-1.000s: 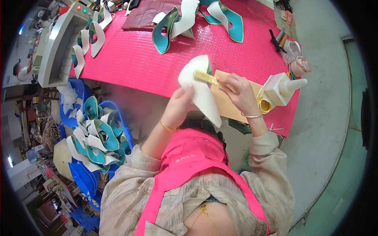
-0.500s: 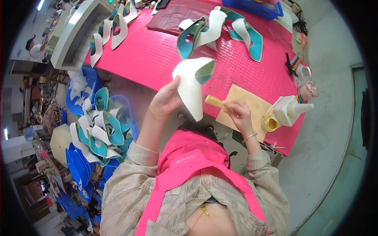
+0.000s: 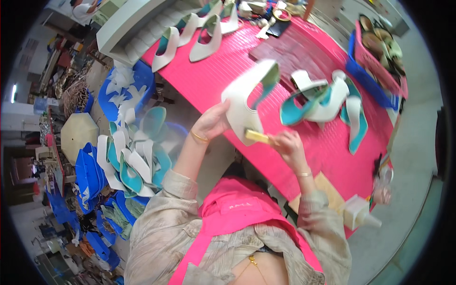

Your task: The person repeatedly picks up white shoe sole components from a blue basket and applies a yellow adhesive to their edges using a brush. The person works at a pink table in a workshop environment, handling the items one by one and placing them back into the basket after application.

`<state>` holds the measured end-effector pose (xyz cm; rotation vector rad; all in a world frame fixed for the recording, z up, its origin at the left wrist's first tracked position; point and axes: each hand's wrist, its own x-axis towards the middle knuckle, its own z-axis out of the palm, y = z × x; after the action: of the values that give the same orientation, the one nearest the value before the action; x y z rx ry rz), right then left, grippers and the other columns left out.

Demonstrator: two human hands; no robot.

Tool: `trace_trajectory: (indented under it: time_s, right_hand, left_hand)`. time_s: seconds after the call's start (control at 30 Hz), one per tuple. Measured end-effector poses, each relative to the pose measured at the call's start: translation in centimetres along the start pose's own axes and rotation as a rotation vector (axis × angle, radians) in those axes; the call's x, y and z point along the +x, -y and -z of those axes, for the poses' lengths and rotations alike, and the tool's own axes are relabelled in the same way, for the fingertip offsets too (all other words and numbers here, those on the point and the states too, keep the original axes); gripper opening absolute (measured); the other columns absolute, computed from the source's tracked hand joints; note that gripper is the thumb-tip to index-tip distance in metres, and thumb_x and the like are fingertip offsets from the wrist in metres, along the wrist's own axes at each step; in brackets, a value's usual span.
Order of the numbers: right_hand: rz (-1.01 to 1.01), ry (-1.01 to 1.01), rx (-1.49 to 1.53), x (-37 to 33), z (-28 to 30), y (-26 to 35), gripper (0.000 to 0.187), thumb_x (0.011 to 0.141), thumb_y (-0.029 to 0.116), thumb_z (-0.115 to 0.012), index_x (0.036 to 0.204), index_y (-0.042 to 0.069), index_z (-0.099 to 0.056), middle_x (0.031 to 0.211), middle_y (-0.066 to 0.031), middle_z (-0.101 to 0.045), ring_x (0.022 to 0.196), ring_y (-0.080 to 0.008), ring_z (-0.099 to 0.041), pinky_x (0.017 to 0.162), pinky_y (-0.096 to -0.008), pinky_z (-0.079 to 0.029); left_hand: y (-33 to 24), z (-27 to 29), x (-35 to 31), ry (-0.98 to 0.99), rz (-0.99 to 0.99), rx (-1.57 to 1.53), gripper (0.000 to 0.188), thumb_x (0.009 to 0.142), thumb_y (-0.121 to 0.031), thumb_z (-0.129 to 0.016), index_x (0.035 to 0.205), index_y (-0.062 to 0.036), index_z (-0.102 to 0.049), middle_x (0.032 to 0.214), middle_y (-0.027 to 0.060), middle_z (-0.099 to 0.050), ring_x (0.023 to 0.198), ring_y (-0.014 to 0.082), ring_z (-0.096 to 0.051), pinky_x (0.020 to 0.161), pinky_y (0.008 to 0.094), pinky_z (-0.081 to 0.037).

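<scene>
My left hand (image 3: pixel 211 124) holds up a white shoe upper (image 3: pixel 237 102) with green and turquoise lining, gripping it by its left edge over the table's near side. In my right hand (image 3: pixel 288 147) is a short, flat yellow brush (image 3: pixel 259 137), pinched between the fingers. Its dark tip meets the pointed lower end of the upper, though blur hides whether they touch. Just beyond, to the right, several white and turquoise shoe uppers (image 3: pixel 327 99) lie on the pink table (image 3: pixel 313 156). A white squeeze bottle (image 3: pixel 357 212) stands near my right forearm, by a tan board (image 3: pixel 327 187).
More uppers stand at the table's far left (image 3: pixel 206 45), beside a pale grey machine housing (image 3: pixel 116 35). Blue tubs (image 3: pixel 148 80) and a pile of uppers (image 3: pixel 135 161) are at left. Blue and pink baskets (image 3: pixel 373 78) sit far right. Another person (image 3: pixel 84 10) is in the distance.
My right hand has brought the brush leftward to the upper's lower end. The upper has tilted in my left hand. The view has turned, shifting the table and bottle within it.
</scene>
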<state>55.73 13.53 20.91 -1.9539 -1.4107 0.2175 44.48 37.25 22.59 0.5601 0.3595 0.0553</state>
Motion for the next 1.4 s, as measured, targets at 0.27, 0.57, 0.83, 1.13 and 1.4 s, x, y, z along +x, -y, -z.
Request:
trace_trajectory:
  time_s: [0.27,0.57,0.83,1.13,1.4]
  right_hand:
    - [-0.303,-0.07,0.18,5.7,-3.8,-4.3,0.022,0.067,0.007,-0.065,0.089,0.008,-0.063,0.075,-0.0043,-0.058,0.068,-0.0202,-0.054,0.059,-0.0305,-0.038]
    - [-0.829,-0.638,0.38,4.1,0.8,-7.0,0.031,0.07,0.005,-0.067,0.097,0.002,-0.052,0.085,-0.0022,-0.053,0.071,-0.0095,-0.048,0.061,-0.021,-0.04]
    - [-0.731,-1.081,-0.25,7.6,6.9,-22.2,0.036,0.067,0.013,-0.068,0.095,0.0,-0.049,0.085,-0.0117,-0.055,0.082,-0.024,-0.054,0.076,-0.032,-0.041]
    - [-1.114,-1.139,-0.107,3.2,5.1,-26.5,0.047,0.056,0.008,-0.073,0.094,0.005,-0.044,0.068,-0.0072,-0.056,0.062,-0.0231,-0.056,0.061,-0.0348,-0.045]
    - [-0.917,-1.145,-0.026,-3.7,7.2,-19.0,0.045,0.077,0.016,-0.06,0.111,-0.003,-0.037,0.092,-0.0143,-0.051,0.081,-0.0276,-0.051,0.072,-0.0347,-0.041]
  left_hand:
    - [-18.2,24.8,10.5,-0.196,-0.069,0.291,0.037,0.087,-0.021,-0.048,0.118,-0.0013,-0.043,0.114,0.0076,-0.052,0.105,0.0168,-0.049,0.095,0.032,-0.035]
    - [-24.9,34.0,11.4,-0.833,0.124,0.732,0.032,0.084,-0.022,-0.048,0.112,-0.0077,-0.052,0.1,0.0083,-0.058,0.091,0.0182,-0.055,0.077,0.0312,-0.045]
    - [-3.9,-2.5,20.6,-0.007,-0.494,1.275,0.038,0.073,-0.008,-0.057,0.111,-0.0049,-0.051,0.097,0.0072,-0.056,0.088,0.0158,-0.052,0.079,0.0283,-0.041]
    - [5.1,-5.6,25.8,0.026,-0.628,2.041,0.011,0.071,-0.019,-0.055,0.071,-0.0111,-0.063,0.057,0.012,-0.057,0.054,0.0288,-0.058,0.048,0.0393,-0.043]
    - [-1.9,-5.8,13.6,-0.095,-0.396,0.625,0.044,0.07,0.002,-0.038,0.112,0.0067,-0.05,0.115,0.0172,-0.051,0.108,0.024,-0.048,0.093,0.0322,-0.035]
